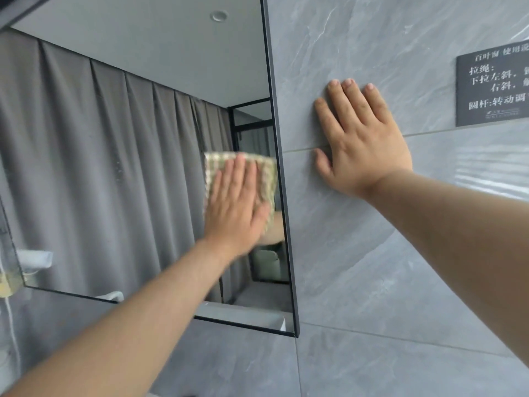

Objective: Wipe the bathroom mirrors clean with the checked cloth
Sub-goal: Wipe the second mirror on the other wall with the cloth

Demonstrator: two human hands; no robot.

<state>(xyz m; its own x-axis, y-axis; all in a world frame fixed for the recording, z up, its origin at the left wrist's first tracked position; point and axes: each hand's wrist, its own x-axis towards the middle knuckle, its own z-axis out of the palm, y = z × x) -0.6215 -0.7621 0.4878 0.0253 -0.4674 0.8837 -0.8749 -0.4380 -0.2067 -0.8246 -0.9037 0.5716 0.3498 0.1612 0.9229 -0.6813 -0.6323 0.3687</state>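
- Checked cloth (266, 173): green-and-cream weave, spread flat on the glass close to the mirror's right edge, about mid-height; most of it is under my left hand.
- Left hand (236, 209): fingers straight and together, palm pressing the cloth to the glass; not curled round it. Motion blur suggests a stroke under way.
- Mirror (128, 156): dark-framed, reflecting grey curtains and a ceiling light. I see faint specks left of the cloth, so that area likely still needs passes; I cannot tell which parts are finished.
- Right hand (362, 138): flat and released, fingers spread, bracing on the tiled wall (372, 267) just right of the frame; holds nothing.
- Wall sign (492, 90): dark plaque, far right, cut off.
- Progress, my judgement: mid-wipe on this mirror; no other mirror is in view.
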